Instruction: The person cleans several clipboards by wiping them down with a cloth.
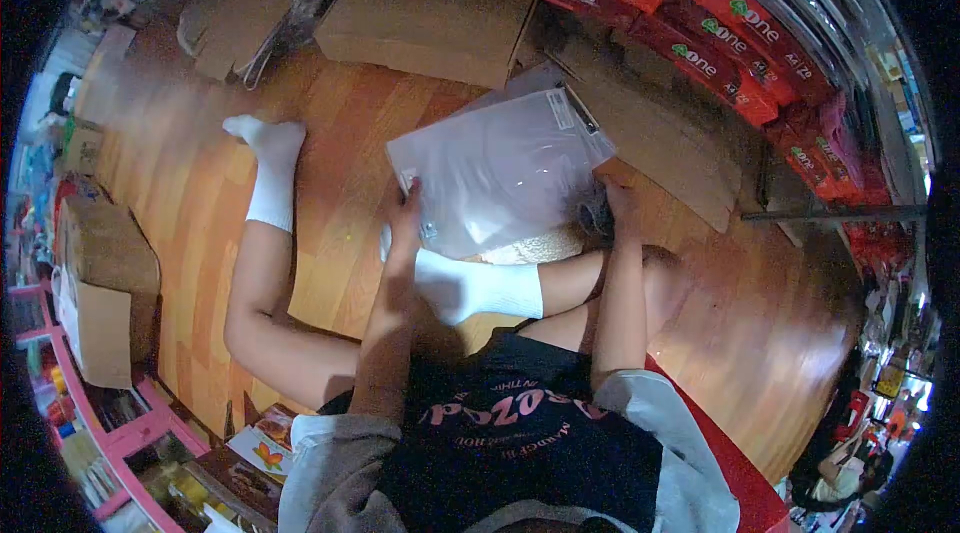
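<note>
A clear plastic folder with a small white label near its top right corner is held tilted above the floor in front of me. My left hand grips its lower left edge, thumb on the top face. A dark strip, like a clip, shows at the folder's upper right edge. Close by the lower right edge, my right hand is closed round a dark, bunched thing, which looks like cloth. Below the folder lie my white-socked foot and a pale textured patch.
Cardboard boxes stand along the far side, with a cardboard flap at the right. Red paper packs are stacked beyond it. Another carton and a pink rack are on the left. The wooden floor surrounds my legs.
</note>
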`<state>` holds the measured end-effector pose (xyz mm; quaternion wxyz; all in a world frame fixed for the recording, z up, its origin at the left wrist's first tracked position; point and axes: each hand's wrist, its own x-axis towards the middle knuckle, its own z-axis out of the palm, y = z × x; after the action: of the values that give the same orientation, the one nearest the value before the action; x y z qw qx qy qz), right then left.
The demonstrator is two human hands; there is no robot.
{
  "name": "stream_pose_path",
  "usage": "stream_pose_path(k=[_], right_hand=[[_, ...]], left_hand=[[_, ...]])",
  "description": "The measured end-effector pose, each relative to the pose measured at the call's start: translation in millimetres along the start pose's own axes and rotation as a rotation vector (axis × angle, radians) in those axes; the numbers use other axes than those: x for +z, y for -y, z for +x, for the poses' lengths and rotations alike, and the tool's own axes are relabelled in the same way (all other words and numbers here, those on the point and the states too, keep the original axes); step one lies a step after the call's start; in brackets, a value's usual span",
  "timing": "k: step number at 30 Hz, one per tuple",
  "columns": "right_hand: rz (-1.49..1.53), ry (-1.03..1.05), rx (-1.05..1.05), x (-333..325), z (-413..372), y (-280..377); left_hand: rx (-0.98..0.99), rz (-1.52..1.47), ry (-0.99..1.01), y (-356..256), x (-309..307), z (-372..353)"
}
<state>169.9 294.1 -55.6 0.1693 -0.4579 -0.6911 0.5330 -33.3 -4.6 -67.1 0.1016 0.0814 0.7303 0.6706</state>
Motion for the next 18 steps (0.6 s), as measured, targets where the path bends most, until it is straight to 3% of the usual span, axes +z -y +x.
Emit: stream_pose_path(k=[1,2,3,4,5,6,8,9,13,15,16,18], right_hand=[[0.275,0.069,0.155,7,2,2],[0.173,-0.006,0.078,-1,-1,2],[0.064,-0.089,0.009,-6,-21,44],[0.066,-0.090,0.009,-7,-27,54],[0.349,-0.087,0.078,-9,-39,72],[0.581,-0.080,0.102,-9,-35,70],[0.992,-0.079,0.109,-6,-17,57],[0.936,-0.183,0.164,-6,-22,78],[1.149,-0.016,0.063,-12,-16,52],[0.603,-0.479,0.066,-8,-12,46],[0.599,-0.482,0.066,-6,-15,55],[0.918,-0.495,0.135,-3,-19,71]], left_hand=[[-0.161,-0.199,0.018,8,-4,3],[-0.239,-0.298,0.031,16,-6,4],[-0.319,-0.396,0.038,10,-6,3],[-0.386,-0.348,0.047,-43,0,-9],[-0.455,-0.300,0.054,-72,3,-17],[-0.455,-0.298,0.053,-55,2,-18],[-0.144,-0.155,0.138,-16,5,-17],[-0.039,-0.107,0.164,-7,8,-15],[-0.375,-0.523,-0.015,26,48,-11],[-0.482,-0.600,-0.025,40,64,-11],[-0.466,-0.650,-0.003,33,71,-13],[-0.451,-0.698,0.019,18,79,-12]])
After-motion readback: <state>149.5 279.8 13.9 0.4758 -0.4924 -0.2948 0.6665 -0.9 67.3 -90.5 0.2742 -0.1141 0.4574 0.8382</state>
